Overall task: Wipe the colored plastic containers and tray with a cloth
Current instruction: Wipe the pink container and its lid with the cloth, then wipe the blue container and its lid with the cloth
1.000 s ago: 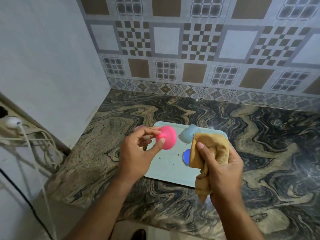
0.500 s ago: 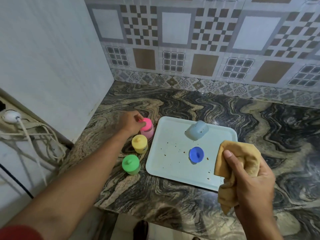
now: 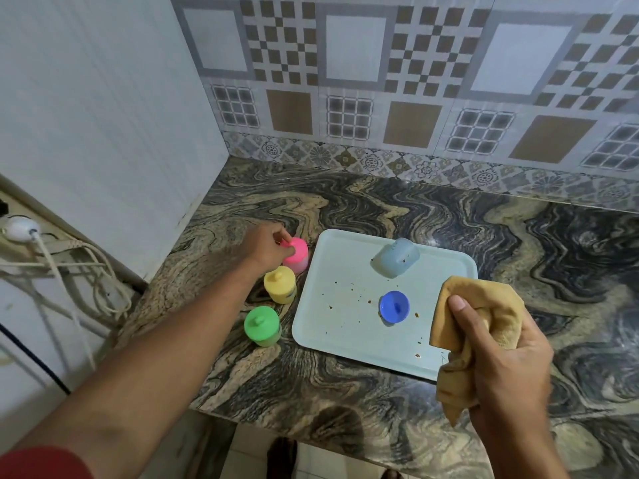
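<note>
Swirled dark-and-tan stone makes up the counter [image 3: 345, 209], tucked into a corner under patterned wall tiles. The left hand [image 3: 266, 248] is stretched far out to the left, fingers curled round the pink container [image 3: 297, 254], which stands upright on the stone. Nearer the person than that hand, in a row running back toward the body, stand the yellow container [image 3: 279, 284] and the green container [image 3: 261, 326], both lidded and upright. Just to the right of all three lies the pale tray [image 3: 339, 326], speckled with crumbs. On it, a pale blue container [image 3: 397, 256] lies tipped on its side toward the far edge, and a blue lid [image 3: 394, 306] sits nearer, knob up.

The right hand [image 3: 505, 357] hovers over the tray's near right corner, clenched round a bunched tan cloth [image 3: 480, 305] whose tail hangs below the fist. By my reckoning the blue pieces are next for wiping: the lid sits just left of the cloth hand, the tipped container farther off beyond it, its long axis running roughly across the tray. The cloth hand is plainly the closer; the left must cross over the tray's left rim to help. Nothing stands between cloth and lid but crumbs.
</note>
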